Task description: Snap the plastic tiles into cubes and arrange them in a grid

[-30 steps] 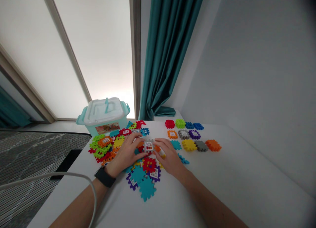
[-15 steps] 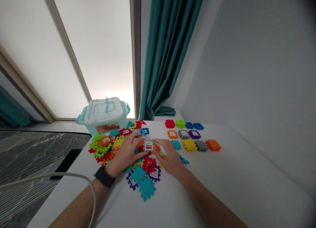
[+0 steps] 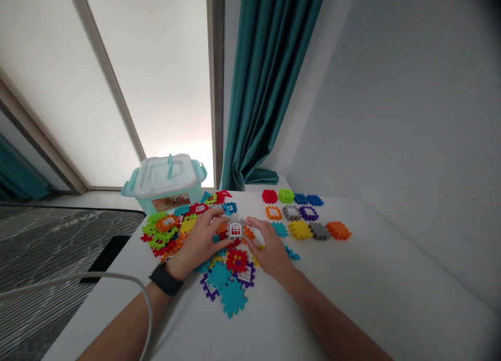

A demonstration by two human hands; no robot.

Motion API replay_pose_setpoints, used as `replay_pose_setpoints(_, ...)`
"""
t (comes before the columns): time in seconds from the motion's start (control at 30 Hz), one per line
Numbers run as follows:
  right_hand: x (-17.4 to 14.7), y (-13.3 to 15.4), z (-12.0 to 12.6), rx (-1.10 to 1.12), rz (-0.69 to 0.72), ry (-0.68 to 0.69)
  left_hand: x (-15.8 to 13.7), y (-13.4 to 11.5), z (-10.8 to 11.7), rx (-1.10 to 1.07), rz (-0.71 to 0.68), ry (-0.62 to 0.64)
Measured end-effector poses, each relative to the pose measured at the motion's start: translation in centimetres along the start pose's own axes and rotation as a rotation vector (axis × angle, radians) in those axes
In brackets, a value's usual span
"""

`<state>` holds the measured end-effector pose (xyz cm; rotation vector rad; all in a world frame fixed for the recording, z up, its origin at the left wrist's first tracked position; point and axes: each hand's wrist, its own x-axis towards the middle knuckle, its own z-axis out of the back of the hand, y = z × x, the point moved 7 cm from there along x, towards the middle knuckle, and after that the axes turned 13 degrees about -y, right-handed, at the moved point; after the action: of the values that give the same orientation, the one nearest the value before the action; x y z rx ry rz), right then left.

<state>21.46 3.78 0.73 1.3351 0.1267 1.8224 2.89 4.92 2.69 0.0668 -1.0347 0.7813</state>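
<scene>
From here I see the left hand (image 3: 199, 241) and the right hand (image 3: 272, 247) gripping one grey piece (image 3: 235, 230) by its opposite sides, over the pile of colourful pieces (image 3: 237, 260). It is almost square, without clear long axis; its window arch points away from the person. The pile reaches near the left edge of the white tabletop (image 3: 391, 277); beyond the right forearm, there is wide room.

Soft light glows through pale panels (image 3: 156, 63), strongest near their foot, leaving the wall (image 3: 410, 116) at right in grey shade, faint shadows on the table (image 3: 274, 319), and darkened, stretched right-hand corners.
</scene>
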Motion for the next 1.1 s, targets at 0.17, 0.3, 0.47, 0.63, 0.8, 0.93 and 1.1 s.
replay_pose_setpoints(0.17,0.0,0.8,0.1,-0.034,0.128,-0.006,0.0,0.0,0.1,0.022,0.003,-0.023)
replay_pose_setpoints(0.3,0.1,1.8,0.4,-0.083,0.261,0.003,0.1,0.0,0.1,-0.003,0.033,-0.016)
replay_pose_setpoints(0.47,0.4,2.7,1.1,-0.122,0.391,-0.029,0.1,-0.1,0.0,-0.048,0.08,0.011)
replay_pose_setpoints(0.63,0.8,3.1,1.5,-0.094,0.422,-0.028,0.3,-0.3,0.1,-0.117,0.138,0.042)
replay_pose_setpoints(0.8,0.8,3.6,2.0,-0.046,0.418,-0.03,0.5,-0.3,0.2,-0.194,0.216,0.084)
replay_pose_setpoints(0.93,1.0,3.0,2.0,0.05,0.239,-0.069,0.4,-0.2,-0.2,-0.249,0.266,0.142)
replay_pose_setpoints(1.1,0.8,0.0,0.5,0.264,-0.317,-0.049,0.5,-0.2,-0.5,-0.341,0.347,0.198)
